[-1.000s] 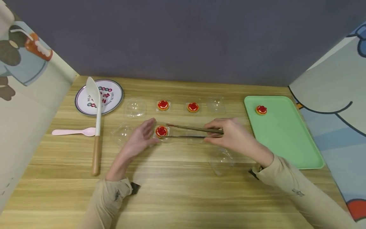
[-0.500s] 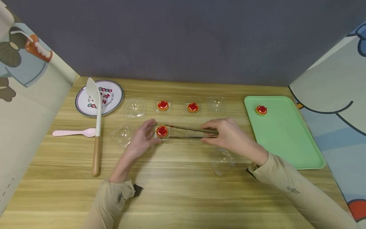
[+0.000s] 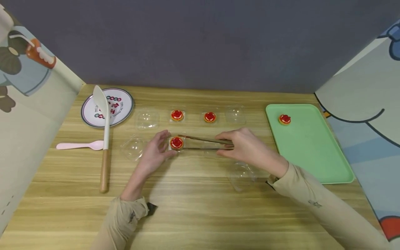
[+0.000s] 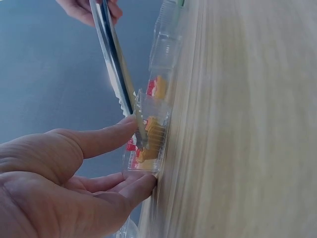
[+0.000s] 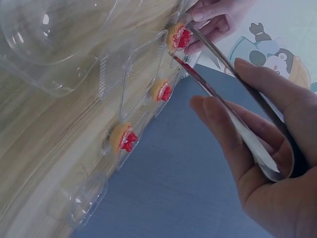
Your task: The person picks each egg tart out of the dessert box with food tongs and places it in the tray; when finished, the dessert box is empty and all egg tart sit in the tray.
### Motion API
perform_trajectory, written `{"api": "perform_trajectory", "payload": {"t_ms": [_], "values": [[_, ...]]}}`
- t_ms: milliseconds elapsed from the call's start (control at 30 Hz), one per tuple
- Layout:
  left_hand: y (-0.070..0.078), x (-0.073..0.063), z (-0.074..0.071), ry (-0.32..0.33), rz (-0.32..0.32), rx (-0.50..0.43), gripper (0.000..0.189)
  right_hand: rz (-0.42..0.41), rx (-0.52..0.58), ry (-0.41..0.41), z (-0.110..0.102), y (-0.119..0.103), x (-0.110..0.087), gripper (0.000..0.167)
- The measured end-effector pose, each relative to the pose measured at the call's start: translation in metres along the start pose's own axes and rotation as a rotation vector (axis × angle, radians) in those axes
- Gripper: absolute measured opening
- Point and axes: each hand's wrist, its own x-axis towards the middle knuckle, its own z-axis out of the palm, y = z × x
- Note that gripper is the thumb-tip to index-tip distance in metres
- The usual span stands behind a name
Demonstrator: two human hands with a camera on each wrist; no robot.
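My left hand (image 3: 152, 154) holds a small clear plastic box (image 4: 157, 131) by its sides, thumb and fingers apart on opposite edges. A tart (image 3: 176, 142) with red topping lies in that box. From the right, my right hand (image 3: 251, 149) grips metal tongs (image 3: 206, 140) by the arms. Their tips stand spread on either side of the tart, as the right wrist view shows as well. Two similar boxes farther back hold a left tart (image 3: 177, 115) and a right tart (image 3: 209, 117).
A green tray (image 3: 315, 152) with one tart (image 3: 284, 119) is at the right. Clear plastic cases (image 3: 148, 118) lie about, one case (image 3: 242, 175) nearer the front. At left are a plate (image 3: 123, 110), a long-handled white spoon (image 3: 105, 166) and a pink spoon (image 3: 78, 145).
My right hand has shifted a little left with the tongs. The tart and its box stay nearly in place under my left hand.
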Motion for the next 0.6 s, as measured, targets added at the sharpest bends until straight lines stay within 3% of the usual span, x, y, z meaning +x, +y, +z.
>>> {"api": "perform_trajectory", "payload": {"t_ms": [600], "values": [[-0.0030, -0.0011, -0.0023, -0.027, 0.043, -0.026, 0.084, -0.010, -0.023, -0.070, -0.0014, -0.0011, 0.0068, 0.035]]}}
